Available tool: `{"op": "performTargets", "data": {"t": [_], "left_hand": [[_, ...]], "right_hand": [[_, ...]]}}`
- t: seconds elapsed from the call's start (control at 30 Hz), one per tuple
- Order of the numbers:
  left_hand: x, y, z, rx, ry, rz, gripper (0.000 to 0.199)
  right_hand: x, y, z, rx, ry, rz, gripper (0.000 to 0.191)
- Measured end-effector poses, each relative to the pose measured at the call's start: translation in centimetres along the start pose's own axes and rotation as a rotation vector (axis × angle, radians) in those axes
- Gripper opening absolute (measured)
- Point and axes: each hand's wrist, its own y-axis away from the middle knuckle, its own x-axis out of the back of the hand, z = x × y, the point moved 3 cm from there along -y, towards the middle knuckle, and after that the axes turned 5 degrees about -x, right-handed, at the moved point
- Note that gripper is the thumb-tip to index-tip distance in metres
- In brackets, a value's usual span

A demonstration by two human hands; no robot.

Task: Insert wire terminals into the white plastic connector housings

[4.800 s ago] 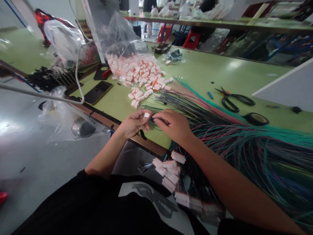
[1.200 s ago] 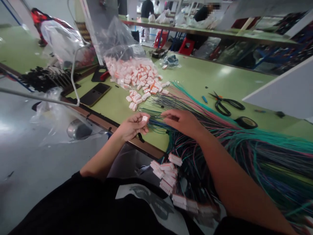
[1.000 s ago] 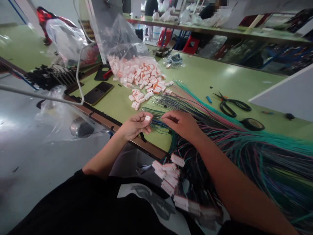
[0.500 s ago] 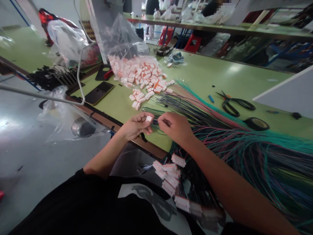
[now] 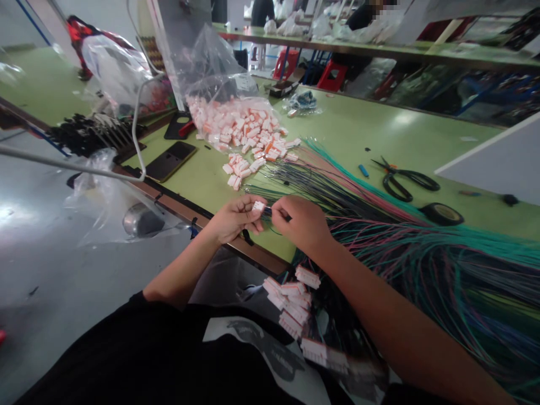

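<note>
Pinched in my left hand (image 5: 238, 218) is a small white connector (image 5: 259, 207), held over the table's front edge. My right hand (image 5: 301, 222) is closed in a pinch just right of the connector, on a thin wire (image 5: 268, 209) that reaches toward it. Behind both hands lie dark wires (image 5: 312, 183) with bare tips, and teal and red wires (image 5: 388, 230) spread to the right under my right forearm. A pile of white and orange connectors (image 5: 253, 132) spills from a clear bag. Wired connectors (image 5: 295, 304) hang near my lap.
A phone (image 5: 171, 160) lies at the left by the table edge (image 5: 261, 253). Black scissors (image 5: 409, 179), a roll of black tape (image 5: 442, 214) and a blue piece (image 5: 363, 170) are at the right. A grey cable (image 5: 137, 124) hangs at the left.
My right hand has moved slightly, and a wire now shows between its fingertips and the connector. The connector has turned a little in my left hand.
</note>
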Motion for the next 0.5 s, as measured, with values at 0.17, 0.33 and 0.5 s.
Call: {"op": "performTargets", "data": {"t": [0.17,0.33,0.5], "left_hand": [[-0.1,0.0,-0.2,-0.001,-0.060,0.010,0.039],[-0.2,0.0,-0.3,-0.023,-0.165,0.009,0.036],[-0.5,0.1,0.0,-0.027,-0.168,0.049,0.039]], "right_hand": [[-0.6,0.2,-0.2,0.009,0.027,-0.001,0.019],[-1.2,0.2,-0.1,0.001,0.070,-0.031,0.023],[-0.9,0.3,0.1,-0.063,-0.066,-0.104,0.025]]}}
